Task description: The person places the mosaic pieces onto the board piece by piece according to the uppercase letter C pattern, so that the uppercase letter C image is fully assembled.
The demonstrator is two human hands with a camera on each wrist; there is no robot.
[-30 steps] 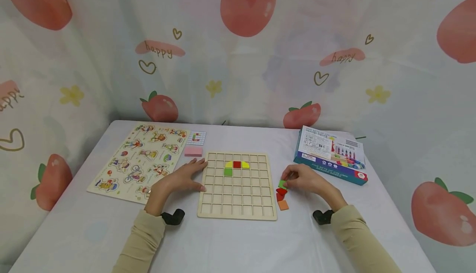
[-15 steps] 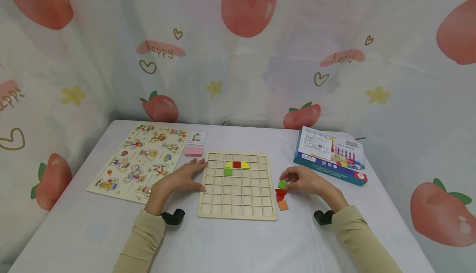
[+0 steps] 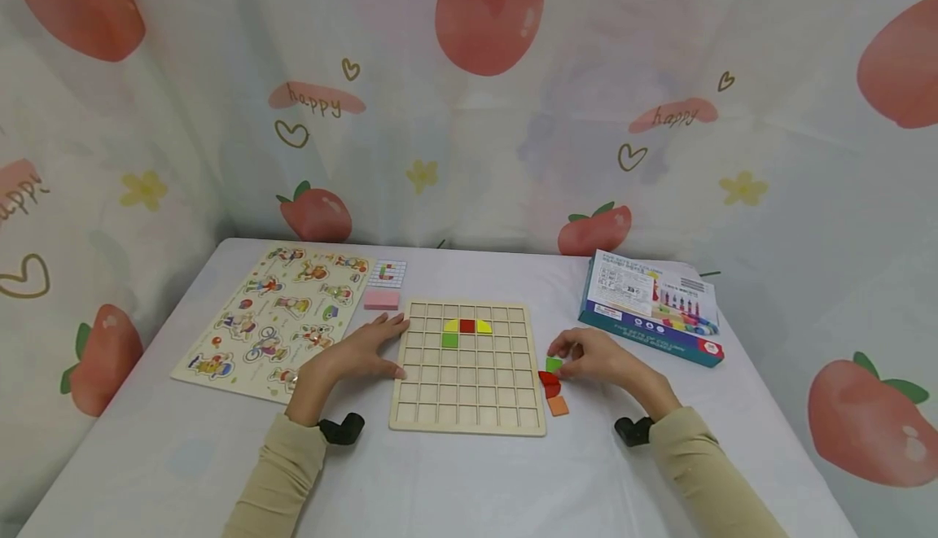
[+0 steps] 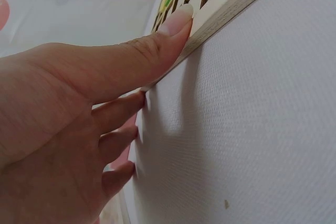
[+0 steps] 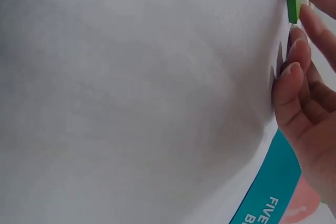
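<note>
The right hand [image 3: 597, 355] pinches a flat, bright-green square tile [image 3: 554, 365], darker along its side, just right of a pale wooden board [image 3: 469, 375] divided into square cells. The left hand [image 3: 357, 352], fingers loosely spread, rests its thumb on the board's left edge.

long, creased tan sleeves [image 3: 282, 469] sit beside black, stubby wrist cameras [image 3: 343, 428].
</note>
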